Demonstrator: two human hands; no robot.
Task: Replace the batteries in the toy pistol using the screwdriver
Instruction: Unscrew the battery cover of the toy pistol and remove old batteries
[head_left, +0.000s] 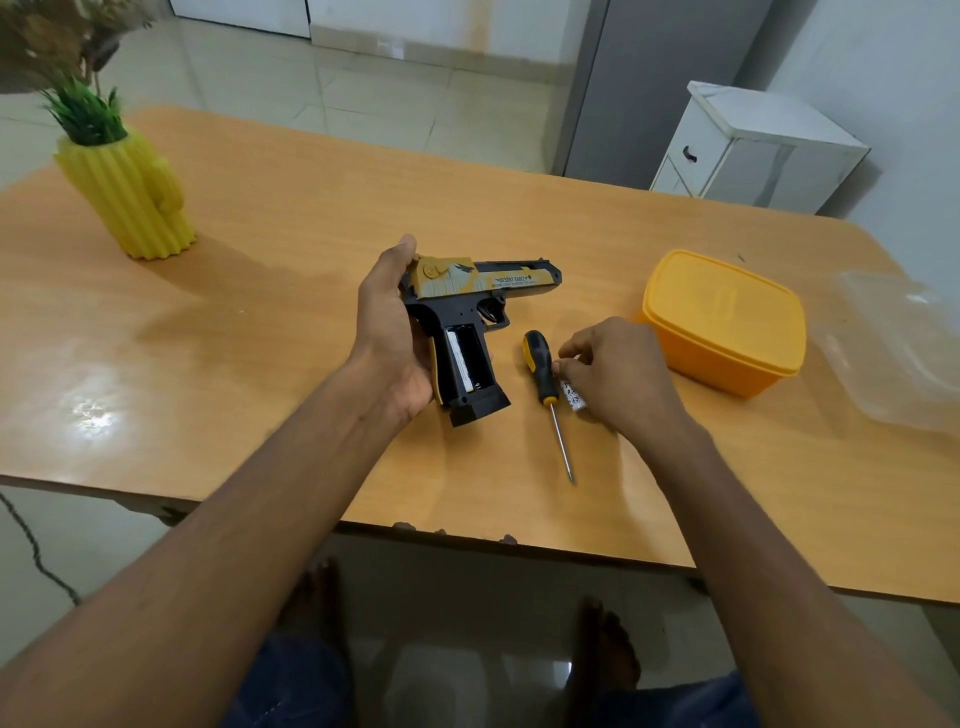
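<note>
The black and yellow toy pistol (470, 322) lies on its side on the wooden table (291, 228), barrel pointing right. Its grip compartment is uncovered, with one white battery (460, 361) inside. My left hand (389, 322) grips the pistol's back and grip. A screwdriver (545, 384) with a black and yellow handle lies on the table right of the pistol, tip toward me. My right hand (618, 379) is just right of the screwdriver, its fingertips pinching a white battery (571, 397) that lies on the table.
A closed orange plastic box (722, 319) stands to the right, with a clear plastic lid or tray (893, 348) beyond it at the table's right edge. A yellow cactus-shaped vase (130, 192) with a plant stands at the far left. A white cabinet (753, 145) stands behind the table.
</note>
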